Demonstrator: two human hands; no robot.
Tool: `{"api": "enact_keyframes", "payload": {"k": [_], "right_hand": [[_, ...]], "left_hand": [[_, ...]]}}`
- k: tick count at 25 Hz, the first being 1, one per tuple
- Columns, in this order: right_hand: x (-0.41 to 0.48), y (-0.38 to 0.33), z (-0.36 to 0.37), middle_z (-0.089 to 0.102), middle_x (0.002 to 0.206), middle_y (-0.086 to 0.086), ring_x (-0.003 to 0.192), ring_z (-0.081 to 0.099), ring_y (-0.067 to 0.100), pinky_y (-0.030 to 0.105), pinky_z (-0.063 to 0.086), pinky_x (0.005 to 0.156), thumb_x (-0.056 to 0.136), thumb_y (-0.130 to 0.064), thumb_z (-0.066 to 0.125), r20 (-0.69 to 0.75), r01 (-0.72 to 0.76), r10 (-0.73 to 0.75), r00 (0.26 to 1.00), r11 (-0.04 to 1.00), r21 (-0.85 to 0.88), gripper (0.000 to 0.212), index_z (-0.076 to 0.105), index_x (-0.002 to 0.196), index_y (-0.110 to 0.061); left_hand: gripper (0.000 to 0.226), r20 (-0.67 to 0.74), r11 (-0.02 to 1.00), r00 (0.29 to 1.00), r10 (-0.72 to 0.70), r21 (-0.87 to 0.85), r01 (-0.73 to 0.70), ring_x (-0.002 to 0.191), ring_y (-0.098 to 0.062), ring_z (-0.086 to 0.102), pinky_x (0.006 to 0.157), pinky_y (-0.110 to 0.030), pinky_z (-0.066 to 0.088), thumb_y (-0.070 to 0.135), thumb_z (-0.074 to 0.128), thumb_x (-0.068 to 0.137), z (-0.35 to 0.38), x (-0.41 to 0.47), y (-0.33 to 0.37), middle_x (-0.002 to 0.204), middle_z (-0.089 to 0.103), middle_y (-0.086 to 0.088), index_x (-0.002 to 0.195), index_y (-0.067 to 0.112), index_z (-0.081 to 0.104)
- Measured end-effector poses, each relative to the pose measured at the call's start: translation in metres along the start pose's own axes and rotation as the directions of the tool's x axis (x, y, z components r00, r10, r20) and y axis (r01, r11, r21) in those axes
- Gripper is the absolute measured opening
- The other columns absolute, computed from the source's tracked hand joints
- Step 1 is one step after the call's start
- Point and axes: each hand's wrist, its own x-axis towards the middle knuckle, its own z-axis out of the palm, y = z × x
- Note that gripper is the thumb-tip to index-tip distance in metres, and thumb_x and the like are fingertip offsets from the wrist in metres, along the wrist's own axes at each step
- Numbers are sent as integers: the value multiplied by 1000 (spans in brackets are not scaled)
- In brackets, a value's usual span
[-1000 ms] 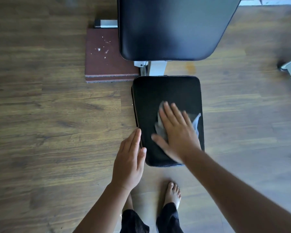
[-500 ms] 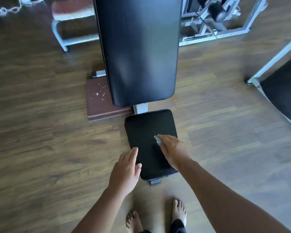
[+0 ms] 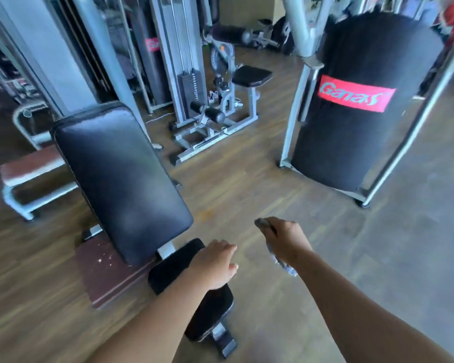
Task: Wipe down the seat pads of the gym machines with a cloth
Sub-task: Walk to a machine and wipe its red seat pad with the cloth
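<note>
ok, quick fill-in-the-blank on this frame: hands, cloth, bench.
1. The right hand grips a crumpled grey ___.
2. The left hand is over the bench's small black ___ pad.
3. The red label on the tall black cover reads ___.
Missing: cloth; seat; Ganas.

- The black seat pad (image 3: 173, 268) lies low on the wooden floor, with the inclined backrest pad (image 3: 121, 179) rising just behind it.
- The left hand (image 3: 215, 265) hangs over the seat pad, fingers loosely curled, holding nothing.
- The right hand (image 3: 286, 242), right of the seat pad and clear of it, grips a bunched cloth (image 3: 282, 263).
- Well beyond the seat pad stand a weight-stack machine (image 3: 191, 87) and a black shroud labelled "Ganas" (image 3: 364, 113).
</note>
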Motion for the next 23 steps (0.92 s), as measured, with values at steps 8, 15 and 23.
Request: {"api": "enact_keyframes", "payload": {"k": [8, 15, 23], "right_hand": [[-19, 126, -172, 65, 56, 5, 49, 59, 20, 36, 57, 61, 98, -52, 52, -193, -189, 190, 963, 982, 22, 45, 59, 71, -17], [-42, 274, -331, 65, 58, 5, 58, 60, 21, 26, 51, 61, 98, -50, 54, -296, -308, 311, 903, 950, 58, 46, 54, 69, -14], [-21, 428, -468, 60, 58, 4, 58, 53, 19, 27, 45, 57, 96, -44, 60, -439, -416, 434, 787, 898, 142, 45, 49, 65, -13]], "left_hand": [[57, 70, 958, 965, 252, 123, -258, 142, -23, 39, 110, -45, 42, 49, 44, 102, -42, 118, 186, 154, 45, 1, 152, 22, 43], [48, 52, 908, 918, 394, 133, -398, 139, -21, 42, 106, -39, 43, 46, 48, 101, -50, 216, 404, 150, 49, 5, 144, 25, 51], [47, 145, 808, 827, 543, 177, -562, 133, -23, 48, 99, -40, 44, 45, 47, 101, -57, 347, 596, 147, 51, 4, 144, 25, 51]]}}
